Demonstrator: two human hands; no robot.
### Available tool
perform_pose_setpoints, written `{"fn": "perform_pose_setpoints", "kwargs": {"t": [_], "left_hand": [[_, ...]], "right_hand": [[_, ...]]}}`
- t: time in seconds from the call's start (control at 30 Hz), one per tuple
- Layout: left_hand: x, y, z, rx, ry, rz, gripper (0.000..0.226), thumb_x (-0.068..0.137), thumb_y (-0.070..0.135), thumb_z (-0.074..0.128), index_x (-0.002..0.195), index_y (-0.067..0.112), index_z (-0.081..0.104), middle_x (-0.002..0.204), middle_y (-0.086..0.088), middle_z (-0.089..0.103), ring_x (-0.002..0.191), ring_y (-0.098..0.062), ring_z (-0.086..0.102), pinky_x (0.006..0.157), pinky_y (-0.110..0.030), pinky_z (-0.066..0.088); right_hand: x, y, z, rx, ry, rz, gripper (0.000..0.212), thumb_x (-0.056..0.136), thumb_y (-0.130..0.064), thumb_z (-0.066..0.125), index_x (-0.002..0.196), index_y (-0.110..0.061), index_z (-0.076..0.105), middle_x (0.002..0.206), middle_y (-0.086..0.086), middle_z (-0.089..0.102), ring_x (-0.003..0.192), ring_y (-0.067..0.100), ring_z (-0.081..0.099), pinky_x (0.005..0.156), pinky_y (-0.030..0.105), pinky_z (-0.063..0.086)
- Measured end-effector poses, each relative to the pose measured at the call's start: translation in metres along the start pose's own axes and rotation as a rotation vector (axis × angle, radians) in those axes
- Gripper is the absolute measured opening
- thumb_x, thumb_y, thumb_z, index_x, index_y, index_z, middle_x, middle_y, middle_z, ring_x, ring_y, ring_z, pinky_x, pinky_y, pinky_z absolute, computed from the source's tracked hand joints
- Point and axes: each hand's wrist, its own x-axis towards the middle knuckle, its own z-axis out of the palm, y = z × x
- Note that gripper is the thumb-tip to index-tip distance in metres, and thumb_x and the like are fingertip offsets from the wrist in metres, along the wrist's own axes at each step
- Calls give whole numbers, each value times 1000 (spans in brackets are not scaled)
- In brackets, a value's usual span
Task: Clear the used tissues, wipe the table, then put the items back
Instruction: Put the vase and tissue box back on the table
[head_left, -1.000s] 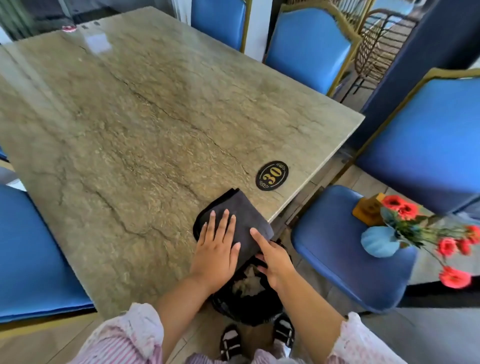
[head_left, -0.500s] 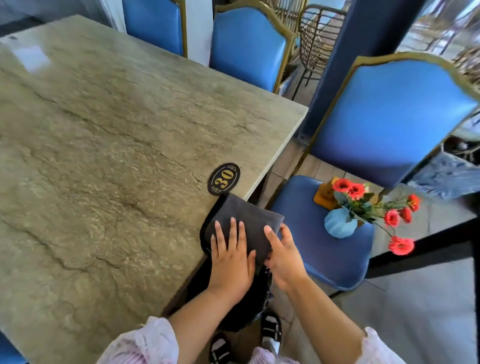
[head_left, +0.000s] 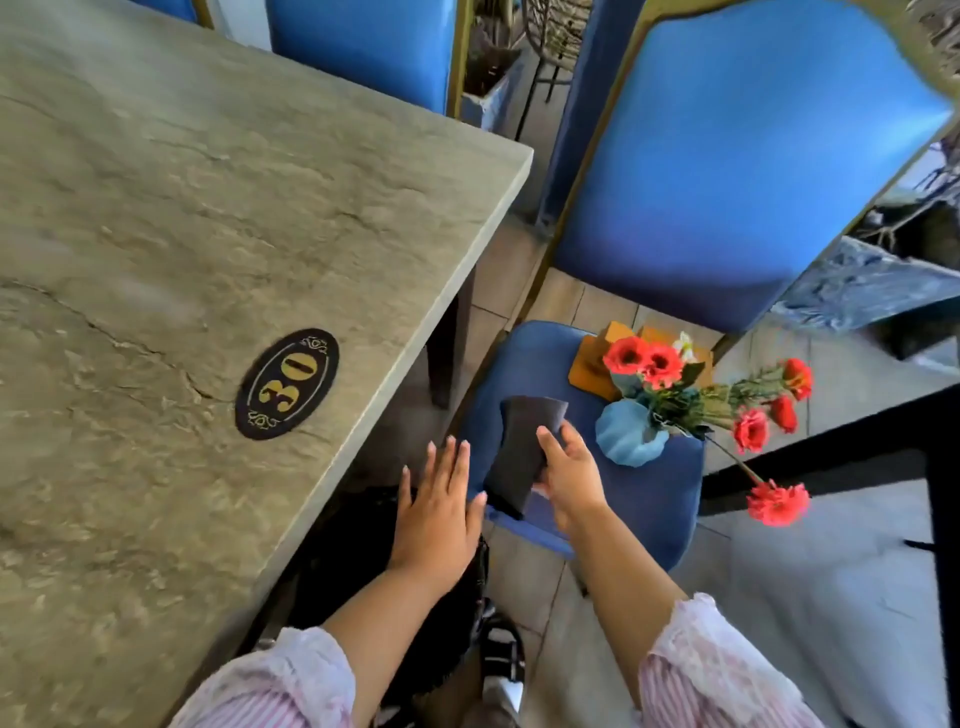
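Grey-green stone worktop (head_left: 208, 208) fills the left side, with its corner at upper middle. A blue chair (head_left: 727, 156) with a gold frame stands just right of the worktop, its seat below the worktop edge. A second blue chair (head_left: 363, 47) is at the far side, top of view. A dark mass (head_left: 353, 545) sits on the floor under the worktop edge; too dim to say what it is.

On the near chair's seat, a pale blue vase (head_left: 626, 434) holds red flowers (head_left: 644, 361) whose stems lean right past the seat edge. An orange-brown wooden holder (head_left: 592, 364) stands just behind the vase. An oval black plaque (head_left: 287, 383) reading "30" lies flat near the worktop edge.

The folded dark grey cloth (head_left: 524, 447) is off the worktop, in the air over the seat front, just left of the vase. The right hand (head_left: 569, 473) pinches the cloth's right edge, thumb on top. The left hand (head_left: 439, 509) is flat with fingers spread, holding nothing, between worktop edge and cloth. Whether its thumb touches the cloth, I cannot tell. Pink striped sleeves (head_left: 717, 670) show at the bottom.
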Motion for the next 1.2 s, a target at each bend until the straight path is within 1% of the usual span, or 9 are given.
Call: {"fn": "perform_pose_setpoints", "kwargs": {"t": [0.17, 0.3, 0.47, 0.6, 0.73, 0.9, 1.0, 1.1, 1.2], "left_hand": [[51, -12, 48, -24, -68, -2, 79, 79, 51, -9, 150, 22, 8, 160, 2, 6, 148, -22, 5, 117, -49, 9], [71, -20, 82, 70, -147, -20, 71, 86, 47, 1, 148, 21, 26, 156, 0, 23, 144, -25, 24, 112, -54, 23], [77, -26, 104, 74, -166, -46, 57, 88, 41, 27, 131, 17, 56, 137, -4, 55, 124, -27, 55, 92, -57, 45], [82, -24, 109, 2, -160, -29, 70, 86, 48, 4, 147, 22, 28, 156, 0, 24, 145, -25, 22, 113, -56, 18], [89, -20, 105, 28, -171, -6, 81, 76, 52, -15, 150, 28, 4, 160, 5, -1, 148, -19, -3, 117, -49, 0], [89, -7, 99, -11, -154, 14, 80, 76, 52, -14, 150, 28, 6, 160, 6, 0, 148, -20, -3, 117, -50, 0], [86, 8, 97, -37, -159, 33, 79, 77, 52, -15, 150, 29, 5, 159, 7, -1, 148, -19, -4, 117, -49, -1], [86, 26, 99, -20, -173, 64, 80, 74, 52, -18, 150, 30, -1, 159, 9, -6, 148, -16, -8, 118, -47, -3], [89, 41, 101, -16, -174, 90, 81, 73, 53, -19, 149, 31, -4, 159, 11, -10, 147, -13, -11, 118, -46, -5]], "right_hand": [[84, 19, -5, -184, 121, -72, 19, 97, -21, 48, 114, -21, 56, 113, 4, 63, 104, 23, 61, 92, 45, 52], [119, 46, -23, -666, 211, -27, 52, 95, -16, 51, 142, -3, 34, 141, 17, 44, 127, 32, 44, 99, 32, 38], [102, 72, -11, -1186, 297, -333, 72, 92, -26, 51, 151, -13, 12, 158, 8, 13, 143, 33, 19, 112, 45, 26], [107, 98, -10, -1505, -29, -359, 60, 88, -53, 0, 145, -34, -10, 157, -5, -12, 148, 25, -7, 118, 47, 2], [121, 98, -16, -1573, -58, -310, 56, 99, -49, 17, 138, -38, -22, 158, -7, -19, 146, 20, -17, 118, 43, -7], [116, 85, -22, -1277, -98, -335, 51, 100, -37, 34, 148, -25, 23, 160, -2, 5, 148, 20, -3, 119, 41, 3], [84, 90, -34, -822, 292, -450, 19, 91, -18, 58, 101, -5, 67, 136, 15, 48, 132, 32, 38, 104, 26, 32], [60, 88, -55, -519, 773, -399, 27, 76, -15, 76, 92, 0, 60, 105, 15, 54, 103, 37, 50, 86, 21, 30], [70, 71, -78, -365, 895, -333, 76, 64, -22, 86, 123, 5, 46, 121, 21, 48, 115, 35, 45, 101, 36, 35]]}}
